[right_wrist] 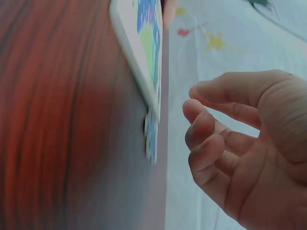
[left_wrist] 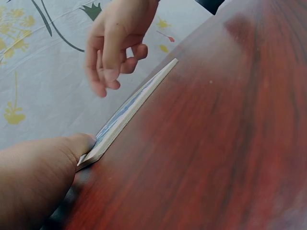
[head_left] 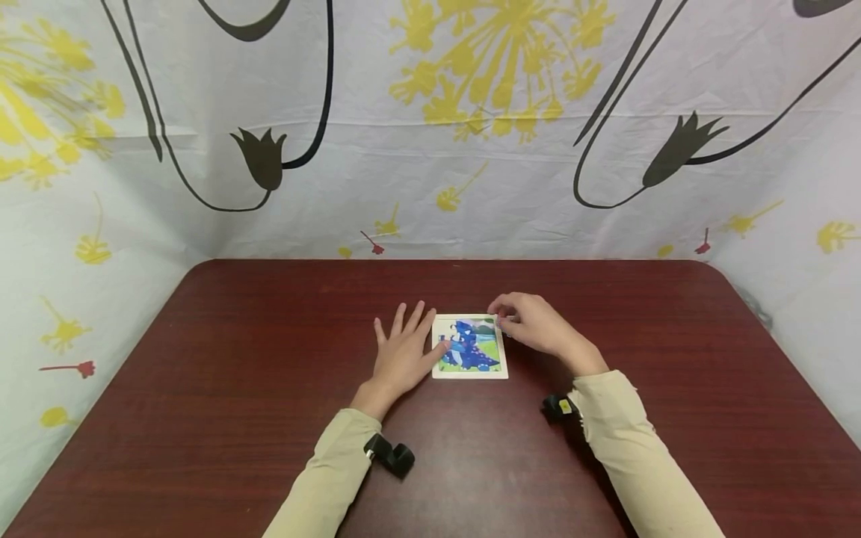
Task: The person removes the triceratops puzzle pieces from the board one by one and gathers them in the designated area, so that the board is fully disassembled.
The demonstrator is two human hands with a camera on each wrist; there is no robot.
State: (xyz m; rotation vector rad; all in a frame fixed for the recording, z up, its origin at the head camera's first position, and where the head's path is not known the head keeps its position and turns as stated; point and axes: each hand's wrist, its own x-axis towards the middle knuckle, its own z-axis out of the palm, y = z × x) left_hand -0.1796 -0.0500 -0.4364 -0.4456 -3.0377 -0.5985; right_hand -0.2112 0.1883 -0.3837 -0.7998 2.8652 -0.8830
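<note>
A white-framed picture puzzle (head_left: 468, 347) showing a blue dinosaur lies flat on the table. My left hand (head_left: 402, 357) rests at its left side with fingers spread, the thumb lying over the frame's edge onto the picture. In the left wrist view that thumb (left_wrist: 81, 146) touches the near corner of the puzzle. Over the puzzle's upper right corner hovers my right hand (head_left: 538, 323), fingers loosely bent. The right wrist view shows nothing between its fingertips. Beside the frame there, a small stack of thin puzzle pieces (right_wrist: 151, 136) lies on the table, mostly hidden by the hand in the head view.
The dark red wooden table (head_left: 282, 433) has rounded far corners. A white sheet (head_left: 430, 187) with yellow and grey flower prints hangs behind and at both sides. Black wrist cameras are worn at the left cuff (head_left: 392, 457) and right cuff (head_left: 558, 408).
</note>
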